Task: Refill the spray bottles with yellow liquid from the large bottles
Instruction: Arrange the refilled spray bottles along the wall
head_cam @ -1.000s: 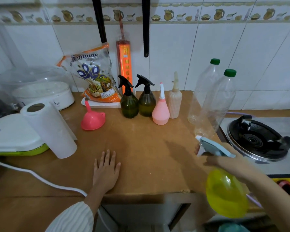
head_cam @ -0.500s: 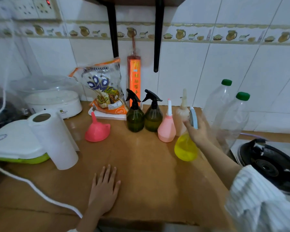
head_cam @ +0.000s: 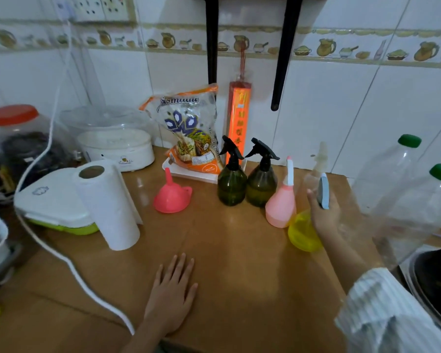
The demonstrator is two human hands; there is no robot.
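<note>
My right hand (head_cam: 325,214) grips the neck of a yellow spray bottle (head_cam: 303,233) with a blue-grey trigger head, its base on or just above the wooden counter (head_cam: 229,263), beside a pink spray bottle (head_cam: 280,202). Two dark green spray bottles (head_cam: 232,184) (head_cam: 261,184) with black triggers stand in a row to the left, and a pale clear one (head_cam: 318,161) stands behind my hand. Two large clear bottles with green caps (head_cam: 387,171) (head_cam: 423,212) stand at the right and look empty. A pink funnel (head_cam: 172,197) sits upside down. My left hand (head_cam: 172,291) lies flat on the counter.
A paper towel roll (head_cam: 107,205) stands left of centre, with a white and green appliance (head_cam: 51,200), a white steamer (head_cam: 115,143) and a red-lidded jar (head_cam: 13,138) behind it. A snack bag (head_cam: 189,131) leans on the tiled wall. A white cable (head_cam: 69,268) crosses the counter. A gas burner (head_cam: 435,278) lies far right.
My right hand has carried the yellow spray bottle from below the counter's front edge up to the row beside the pink bottle. The camera view tilted upward. My left hand stayed flat.
</note>
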